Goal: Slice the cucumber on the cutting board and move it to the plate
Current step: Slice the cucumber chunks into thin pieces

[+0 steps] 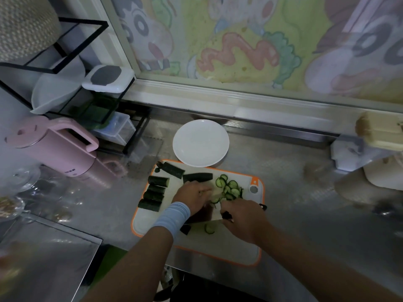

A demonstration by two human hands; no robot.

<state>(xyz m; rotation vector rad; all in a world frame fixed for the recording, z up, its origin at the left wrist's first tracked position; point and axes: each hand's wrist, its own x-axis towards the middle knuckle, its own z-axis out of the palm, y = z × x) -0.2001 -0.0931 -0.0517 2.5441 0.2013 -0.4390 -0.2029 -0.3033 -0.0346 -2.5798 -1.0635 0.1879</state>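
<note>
Cucumber slices (229, 188) are thin, wet, slippery; scoop them together. Left hand (192, 198) pins a piece, apparently; right hand (242, 219) clasps the knife (209, 215).

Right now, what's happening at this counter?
A person is slicing cucumber on an orange-edged cutting board. The right hand grips a knife, while the left hand rests by the pile of cut slices. Several uncut cucumber chunks wait on the board's left side. The white plate just beyond the board holds nothing yet.
</note>
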